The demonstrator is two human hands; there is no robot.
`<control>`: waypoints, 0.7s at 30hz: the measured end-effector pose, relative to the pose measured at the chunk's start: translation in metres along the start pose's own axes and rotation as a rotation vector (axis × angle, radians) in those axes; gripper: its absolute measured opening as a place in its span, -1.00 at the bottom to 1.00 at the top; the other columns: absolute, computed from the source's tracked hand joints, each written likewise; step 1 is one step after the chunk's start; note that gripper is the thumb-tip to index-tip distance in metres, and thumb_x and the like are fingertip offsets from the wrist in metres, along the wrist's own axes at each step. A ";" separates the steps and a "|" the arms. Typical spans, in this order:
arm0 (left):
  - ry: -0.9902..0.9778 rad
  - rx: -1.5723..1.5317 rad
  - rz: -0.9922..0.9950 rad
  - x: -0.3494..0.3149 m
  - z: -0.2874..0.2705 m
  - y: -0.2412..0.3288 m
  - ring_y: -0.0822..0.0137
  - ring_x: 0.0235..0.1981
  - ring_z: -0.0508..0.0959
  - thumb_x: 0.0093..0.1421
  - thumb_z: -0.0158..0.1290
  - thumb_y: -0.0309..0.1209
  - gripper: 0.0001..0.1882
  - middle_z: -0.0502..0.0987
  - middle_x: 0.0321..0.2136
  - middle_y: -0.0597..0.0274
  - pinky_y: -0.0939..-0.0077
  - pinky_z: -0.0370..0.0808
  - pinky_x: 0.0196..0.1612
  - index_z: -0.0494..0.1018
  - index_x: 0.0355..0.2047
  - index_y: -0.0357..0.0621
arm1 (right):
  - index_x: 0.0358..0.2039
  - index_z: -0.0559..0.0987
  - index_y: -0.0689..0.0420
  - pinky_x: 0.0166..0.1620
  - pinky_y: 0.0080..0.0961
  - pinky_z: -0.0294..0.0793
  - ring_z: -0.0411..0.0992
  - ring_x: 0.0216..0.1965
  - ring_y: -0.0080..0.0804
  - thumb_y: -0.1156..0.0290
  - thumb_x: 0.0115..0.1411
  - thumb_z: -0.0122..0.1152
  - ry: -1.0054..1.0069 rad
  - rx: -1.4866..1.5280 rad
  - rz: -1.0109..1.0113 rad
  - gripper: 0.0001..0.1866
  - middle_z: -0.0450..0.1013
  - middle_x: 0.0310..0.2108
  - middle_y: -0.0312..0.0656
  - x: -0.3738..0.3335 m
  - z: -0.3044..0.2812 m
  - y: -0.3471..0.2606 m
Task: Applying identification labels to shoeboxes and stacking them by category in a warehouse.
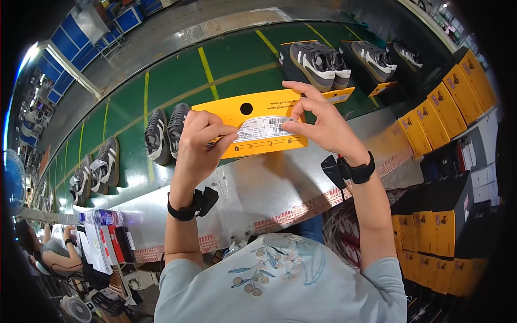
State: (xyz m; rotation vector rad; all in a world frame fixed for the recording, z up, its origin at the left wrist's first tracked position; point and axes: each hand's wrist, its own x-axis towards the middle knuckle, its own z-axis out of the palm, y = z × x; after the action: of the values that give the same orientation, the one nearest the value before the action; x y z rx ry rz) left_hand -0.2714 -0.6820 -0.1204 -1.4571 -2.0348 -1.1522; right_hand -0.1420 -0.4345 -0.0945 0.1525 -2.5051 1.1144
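A yellow shoe-box end panel (221,107) with a round black hole stands in front of me at the belt's near edge. Across it lies a white printed label (260,129) with a barcode and a small shoe drawing. My left hand (200,141) is closed, thumb and fingertips pinching the label's left end, which looks slightly lifted. At the label's right end, my right hand (327,123) has its thumb and curled fingers closed on the edge, while another finger reaches over the panel's top. Left of the box, a pair of dark grey shoes (156,137) with white stripes rests on the belt.
The green conveyor belt (180,75) carries more shoes (97,169) at left and open boxes with shoes (318,63) at far right. Stacked yellow-and-black shoe boxes (444,110) stand at right. A metal ledge (258,183) runs before me. Another person (59,252) sits at lower left.
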 end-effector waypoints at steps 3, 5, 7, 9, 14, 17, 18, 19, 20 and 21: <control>-0.056 -0.028 -0.070 0.001 0.001 0.003 0.20 -0.28 0.39 -0.07 0.30 -0.57 -0.84 0.44 -0.43 0.24 0.35 0.34 -0.18 0.63 -0.42 -0.12 | -0.50 0.47 0.15 0.08 -0.45 0.34 0.37 0.09 -0.27 0.36 0.05 0.41 0.015 -0.012 -0.017 -0.75 0.23 0.29 -0.07 -0.002 0.001 0.004; -0.018 0.094 0.006 0.005 0.004 0.010 0.08 -0.16 0.37 -0.05 0.30 -0.56 -0.79 0.44 -0.25 0.11 0.25 0.32 -0.06 0.59 -0.36 -0.09 | -0.48 0.47 0.15 0.12 -0.44 0.32 0.33 0.16 -0.23 0.36 0.05 0.41 0.031 -0.034 -0.044 -0.75 0.23 0.29 -0.06 -0.004 -0.001 0.010; -0.023 0.233 0.018 0.008 0.011 0.015 0.04 -0.10 0.35 -0.03 0.30 -0.53 -0.74 0.41 -0.16 0.07 0.23 0.31 -0.01 0.54 -0.29 -0.11 | -0.39 0.50 0.14 0.19 -0.42 0.28 0.24 0.26 -0.22 0.39 0.07 0.40 0.133 -0.023 -0.102 -0.79 0.22 0.29 -0.05 -0.007 0.002 0.022; -0.028 0.369 0.034 0.010 0.016 0.011 -0.01 -0.05 0.33 -0.01 0.30 -0.51 -0.68 0.39 -0.06 0.03 0.22 0.30 0.05 0.50 -0.22 -0.12 | -0.31 0.51 0.13 0.19 -0.41 0.28 0.26 0.24 -0.26 0.41 0.10 0.37 0.219 0.184 -0.048 -0.79 0.23 0.28 -0.05 -0.007 0.009 0.027; 0.059 0.055 -0.020 0.023 0.029 0.003 -0.04 -0.06 0.35 0.01 0.29 -0.48 -0.59 0.40 -0.09 -0.06 0.17 0.30 0.02 0.39 -0.14 -0.28 | -0.08 0.48 0.14 0.19 -0.40 0.29 0.30 0.19 -0.38 0.49 0.22 0.22 0.301 0.350 0.066 -0.75 0.27 0.25 -0.07 -0.002 0.009 0.043; 0.065 0.060 -0.091 0.028 0.035 -0.004 0.02 -0.05 0.38 0.11 0.19 -0.50 -0.66 0.42 -0.10 0.01 0.26 0.32 0.03 0.39 -0.12 -0.27 | 0.02 0.43 0.20 0.19 -0.31 0.30 0.35 0.16 -0.28 0.53 0.26 0.12 0.284 0.253 0.154 -0.69 0.30 0.23 -0.04 0.003 0.007 0.034; 0.064 0.062 -0.090 0.029 0.037 -0.005 0.02 -0.05 0.38 0.11 0.19 -0.50 -0.66 0.42 -0.10 0.01 0.26 0.32 0.03 0.39 -0.12 -0.27 | 0.06 0.42 0.21 0.22 -0.24 0.27 0.32 0.20 -0.22 0.49 0.27 0.10 0.389 -0.077 0.017 -0.66 0.30 0.23 -0.03 0.004 0.016 0.026; 0.088 0.062 -0.071 0.031 0.040 -0.006 0.03 -0.07 0.39 0.15 0.14 -0.53 -0.70 0.43 -0.12 0.01 0.26 0.32 0.02 0.39 -0.11 -0.28 | 0.10 0.41 0.22 0.25 -0.16 0.24 0.29 0.24 -0.16 0.45 0.27 0.08 0.489 -0.411 -0.120 -0.62 0.29 0.23 -0.01 0.005 0.025 0.015; 0.110 0.068 -0.059 0.031 0.041 -0.007 0.04 -0.08 0.40 0.18 0.08 -0.55 -0.73 0.44 -0.14 0.02 0.26 0.33 0.01 0.40 -0.10 -0.29 | 0.14 0.39 0.23 0.29 -0.10 0.17 0.23 0.28 -0.12 0.36 0.26 0.11 0.410 -0.511 -0.216 -0.54 0.29 0.23 0.01 0.006 0.036 0.001; 0.105 0.064 -0.058 0.032 0.045 -0.008 0.04 -0.08 0.40 0.18 0.08 -0.55 -0.73 0.44 -0.14 0.02 0.26 0.33 0.01 0.40 -0.10 -0.29 | 0.18 0.37 0.24 0.33 -0.04 0.09 0.17 0.32 -0.09 0.27 0.24 0.14 0.331 -0.618 -0.304 -0.46 0.29 0.23 0.02 0.002 0.049 -0.011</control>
State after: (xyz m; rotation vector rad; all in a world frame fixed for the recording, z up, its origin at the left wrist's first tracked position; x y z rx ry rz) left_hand -0.2849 -0.6285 -0.1274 -1.2883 -2.0343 -1.1506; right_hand -0.1564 -0.4773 -0.1158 0.1511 -2.3000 0.2005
